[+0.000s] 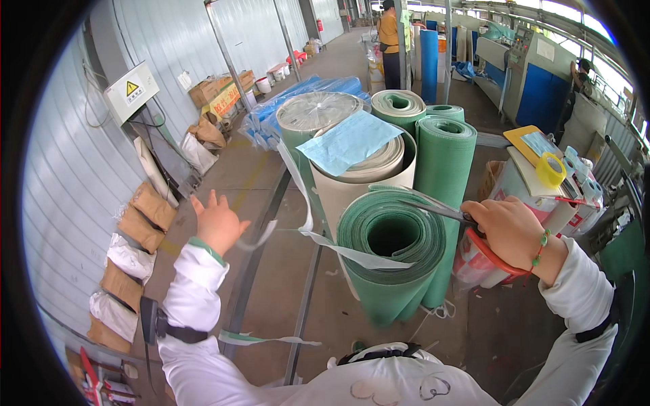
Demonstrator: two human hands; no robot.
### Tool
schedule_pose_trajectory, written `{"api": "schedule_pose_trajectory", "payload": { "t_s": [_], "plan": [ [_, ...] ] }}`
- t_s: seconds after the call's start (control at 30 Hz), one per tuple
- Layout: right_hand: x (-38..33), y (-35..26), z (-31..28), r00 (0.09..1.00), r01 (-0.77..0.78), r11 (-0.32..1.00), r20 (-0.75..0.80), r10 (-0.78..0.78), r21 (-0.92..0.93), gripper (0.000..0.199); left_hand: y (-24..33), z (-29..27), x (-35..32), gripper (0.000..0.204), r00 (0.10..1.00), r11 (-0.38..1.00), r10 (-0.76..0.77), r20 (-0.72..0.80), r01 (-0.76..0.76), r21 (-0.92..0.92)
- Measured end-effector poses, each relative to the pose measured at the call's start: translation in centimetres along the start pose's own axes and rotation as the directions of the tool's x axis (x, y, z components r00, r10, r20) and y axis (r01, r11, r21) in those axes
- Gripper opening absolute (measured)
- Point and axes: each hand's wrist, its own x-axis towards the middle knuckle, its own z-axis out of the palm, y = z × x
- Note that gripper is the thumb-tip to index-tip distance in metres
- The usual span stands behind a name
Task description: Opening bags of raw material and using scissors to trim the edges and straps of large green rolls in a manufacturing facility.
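Note:
My left hand is raised at the left with its fingers spread and nothing in them. Just right of it, a loose pale strip end curls in the air, slightly blurred. My right hand grips a pair of scissors, whose blades point left over the top rim of an upright green roll. A long whitish strip lies across the front of that roll's top and trails to the left. Behind it stands a cream roll with a light blue sheet on top.
More green rolls stand behind. To the right, a stack bears yellow tape. Cut strips lie low at the left near metal floor rails. Brown sacks line the left wall. A person stands far back.

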Motion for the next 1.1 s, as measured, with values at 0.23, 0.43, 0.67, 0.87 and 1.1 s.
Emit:
{"api": "schedule_pose_trajectory", "payload": {
  "t_s": [0.23, 0.43, 0.67, 0.87, 1.1],
  "plan": [
    [-1.6, 0.7, -0.8, 0.988, 0.109, 0.972, 0.127, -0.083, -0.21, 0.031, 10.8, -9.5, 0.5, 0.03, 0.732, 0.176, 0.222, -0.645, -0.68, -0.711],
    [-3.3, -0.9, 0.4, 0.985, 0.173, 0.955, 0.028, -0.171, -0.24, 0.04, 14.3, -7.6, -0.5, 0.014, 0.675, 0.164, 0.042, -0.737, -0.732, -0.661],
    [-3.1, -1.5, 1.4, 0.978, 0.207, 0.954, 0.013, -0.209, -0.215, 0.043, 12.9, -9.6, 0.2, 0.012, 0.548, -0.038, 0.206, -0.811, -0.824, -0.566],
    [-2.9, -1.5, 2.1, 0.965, 0.215, 0.931, -0.08, -0.248, -0.295, 0.038, 14.6, -8.5, -0.1, 0.012, 0.622, -0.075, 0.01, -0.783, -0.78, -0.621],
    [-1.7, -1.2, 2.3, 0.951, 0.275, 0.931, -0.072, -0.3, -0.241, 0.026, 14.6, -8.5, -0.5, 0.006, 0.807, -0.25, -0.068, -0.587, -0.583, -0.773]
  ]
}}
